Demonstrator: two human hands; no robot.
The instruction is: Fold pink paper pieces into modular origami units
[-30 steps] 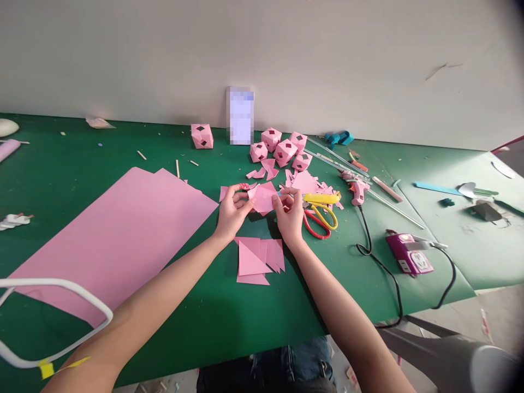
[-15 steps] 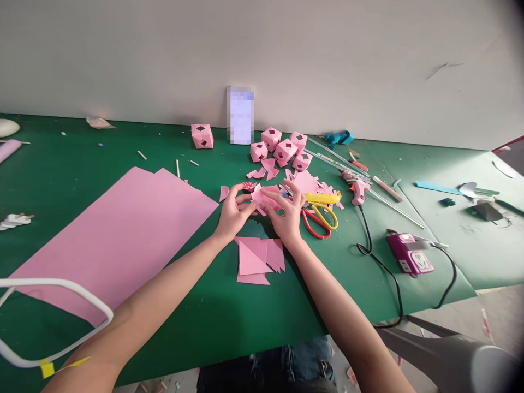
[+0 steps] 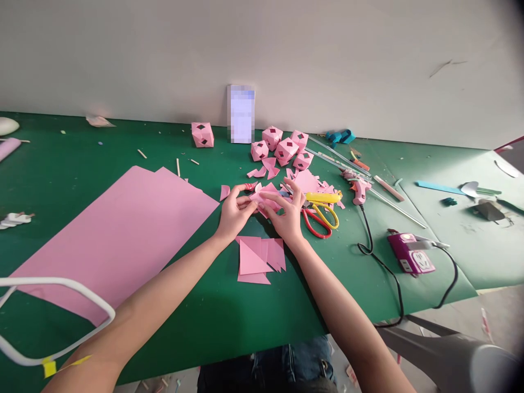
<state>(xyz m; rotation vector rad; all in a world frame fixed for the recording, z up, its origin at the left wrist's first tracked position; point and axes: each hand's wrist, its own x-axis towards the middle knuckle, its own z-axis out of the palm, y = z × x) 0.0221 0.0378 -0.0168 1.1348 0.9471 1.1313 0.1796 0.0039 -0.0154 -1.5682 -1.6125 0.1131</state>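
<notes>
Behind the green worktop (image 3: 196,327) rises a pale wall (image 3: 143,60), with a phone (image 3: 242,117) propped upright against it. Over the middle of the worktop, the left hand (image 3: 234,215) and the right hand (image 3: 289,218) both pinch a small piece of pink paper (image 3: 254,197) between thumbs and fingers. Cut paper pieces (image 3: 251,262) overlap on the near side of the hands. Beyond them, five pink paper boxes (image 3: 286,150) with dark openings sit clustered; another box (image 3: 202,143) stands left of the phone. Scissors (image 3: 334,221) lie just beside the right hand, near a glue gun (image 3: 361,192). Large pink sheets (image 3: 118,234) cover the left side.
</notes>
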